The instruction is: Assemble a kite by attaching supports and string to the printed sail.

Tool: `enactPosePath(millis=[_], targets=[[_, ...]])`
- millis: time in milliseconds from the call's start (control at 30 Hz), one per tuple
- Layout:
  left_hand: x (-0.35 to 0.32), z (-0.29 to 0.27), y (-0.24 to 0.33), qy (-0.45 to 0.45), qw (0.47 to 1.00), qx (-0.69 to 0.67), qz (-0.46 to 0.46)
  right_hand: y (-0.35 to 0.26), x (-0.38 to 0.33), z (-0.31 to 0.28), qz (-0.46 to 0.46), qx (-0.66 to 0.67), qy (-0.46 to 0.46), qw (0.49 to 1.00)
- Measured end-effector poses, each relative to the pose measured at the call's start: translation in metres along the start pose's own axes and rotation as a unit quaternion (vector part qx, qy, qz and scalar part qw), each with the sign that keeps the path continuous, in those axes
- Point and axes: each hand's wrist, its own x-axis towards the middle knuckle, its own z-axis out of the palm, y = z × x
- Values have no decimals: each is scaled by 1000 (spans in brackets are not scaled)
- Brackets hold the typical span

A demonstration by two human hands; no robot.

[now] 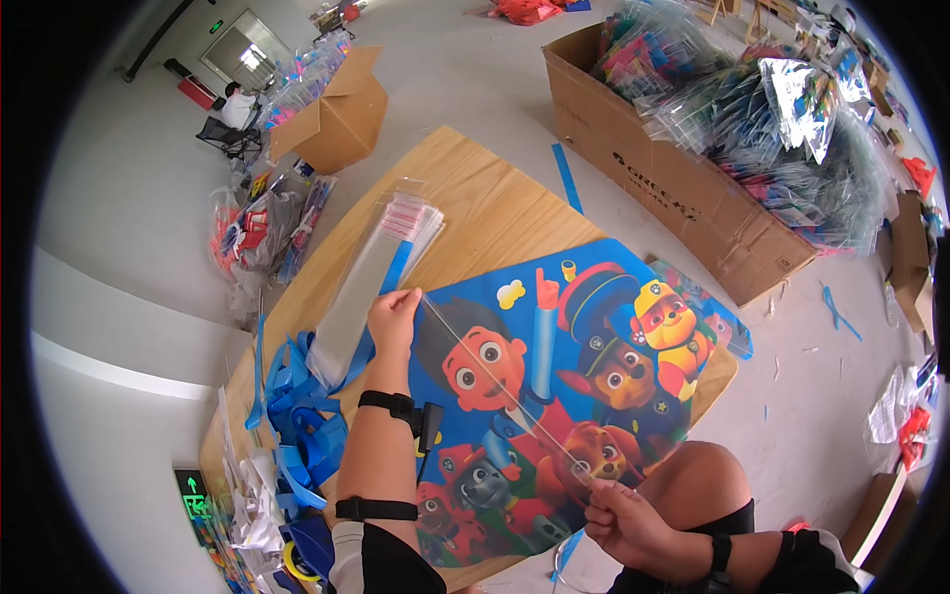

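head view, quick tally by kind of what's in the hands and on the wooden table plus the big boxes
Thin clear rod held between left hand and right hand: 1
Colourful cartoon-printed kite sheet on wooden table: 1
Stack of clear plastic sleeves: 1
Pile of blue ribbon strips: 1
Open brown cardboard boxes: 2
Total: 6

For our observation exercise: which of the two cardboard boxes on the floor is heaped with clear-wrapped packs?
The long box at upper right; the smaller box shows only open flaps.
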Motion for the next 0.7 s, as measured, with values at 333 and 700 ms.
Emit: enactPosePath(millis=[333,700], targets=[[-5,8,0,54,997,37,47,-4,-4,6,-8,5,13,1000],[0,10,-5,60,995,62,59,0,-1,4,-11,-2,-7,1000]])
